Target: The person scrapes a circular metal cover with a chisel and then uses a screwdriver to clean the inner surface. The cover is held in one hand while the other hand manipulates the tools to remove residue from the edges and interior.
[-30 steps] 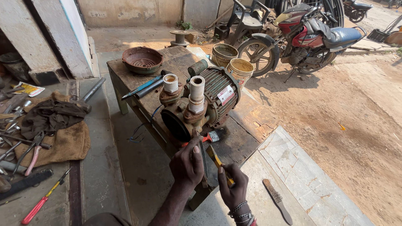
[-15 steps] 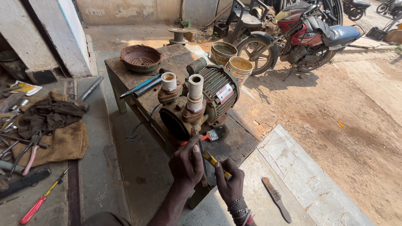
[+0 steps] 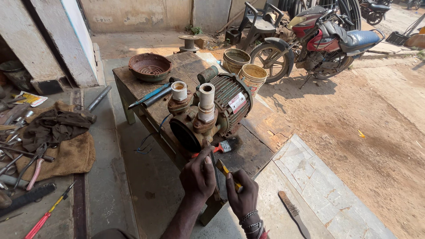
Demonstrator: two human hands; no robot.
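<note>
A green electric motor with a rusty pump head and two white pipe stubs sits on a worn wooden bench. My left hand is closed at the bench's near edge, just below the pump's round black front, gripping something dark and thin that I cannot identify. My right hand holds a yellow-handled screwdriver pointing up toward the pump base. A small red-handled paintbrush lies on the bench beside the pump, just above my hands.
A round rusty fan cover and blue-handled tools lie on the bench. Two buckets and a motorcycle stand behind. Scattered hand tools and cloth on sacking lie left. A wire brush rests on the stone slab.
Both hands have stayed under the pump front; my right hand with the screwdriver has shifted slightly up and closer to my left hand.
</note>
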